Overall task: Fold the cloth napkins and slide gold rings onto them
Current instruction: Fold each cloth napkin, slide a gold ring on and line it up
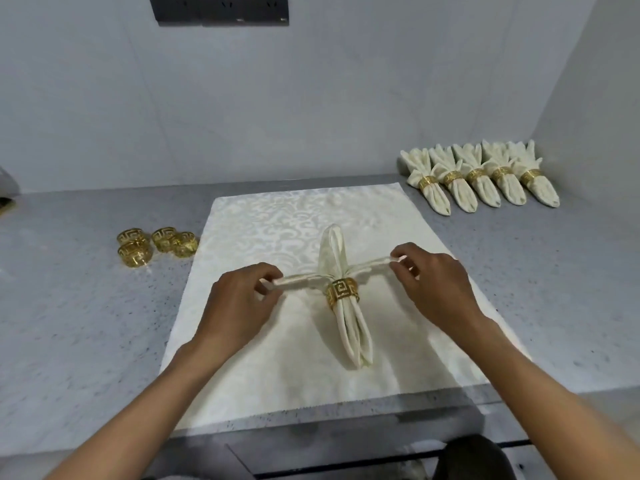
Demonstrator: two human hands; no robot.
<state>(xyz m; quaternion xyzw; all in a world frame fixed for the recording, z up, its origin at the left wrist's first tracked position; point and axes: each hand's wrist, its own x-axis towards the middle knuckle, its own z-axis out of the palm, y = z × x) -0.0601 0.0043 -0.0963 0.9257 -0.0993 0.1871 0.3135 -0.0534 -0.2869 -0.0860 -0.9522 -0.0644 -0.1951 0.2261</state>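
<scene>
1. Four spare gold rings (pixel 157 245) sit clustered at the table's (pixel 69 306) left, within reach for later napkins.
2. Left hand (pixel 235 303): its grip pinches the left wing of the ringed napkin (pixel 349 327), pulling it sideways, likely to fan it.
3. That napkin lies mid-table on a flat cream cloth (pixel 277 220), its ring (pixel 343 293) cinching the middle.
4. Right hand (pixel 433 285) pinches the right wing likewise.
5. Five finished napkins (pixel 481 178) line the far right, out of the way.

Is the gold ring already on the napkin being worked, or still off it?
On. The gold ring encircles the folded napkin at its middle, while the left hand and right hand pinch its side flaps.
</scene>
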